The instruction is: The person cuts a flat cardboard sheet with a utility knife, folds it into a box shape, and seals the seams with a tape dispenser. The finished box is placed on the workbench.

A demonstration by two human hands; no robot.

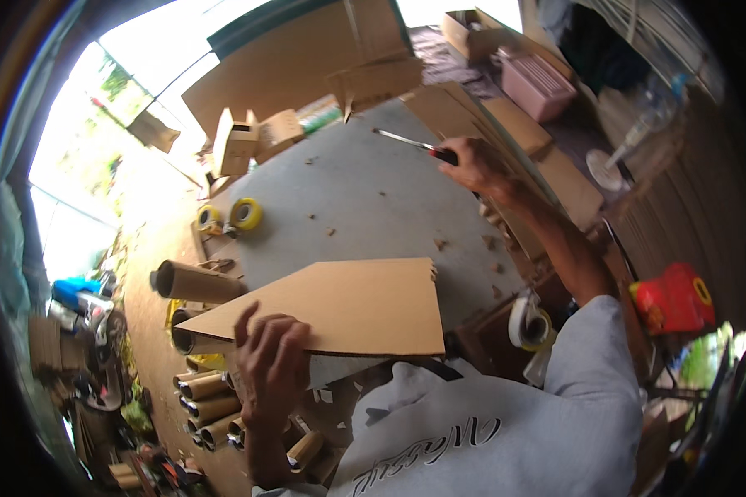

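A flat piece of brown cardboard [373, 311] with one slanted, pointed end lies at the near side of the grey tabletop [356, 199]. Over its near left edge is my left hand [273, 356], fingers bent and spread apart, slightly blurred; whether they press on the board is unclear. Farther off to the right, my right hand [477, 170] is closed around the handle of a screwdriver-like tool [414, 142]. Its handle is red and black, and its slim metal shaft points left above the tabletop. Small cardboard scraps [439, 244] are scattered between the board and that hand.
Yellow tape rolls [245, 214] sit at the table's left edge, above several cardboard tubes [199, 282]. A white tape roll [529, 321] is near my right elbow. Stacked cardboard sheets [472, 124] line the right side; small boxes [236, 145] stand at the far left.
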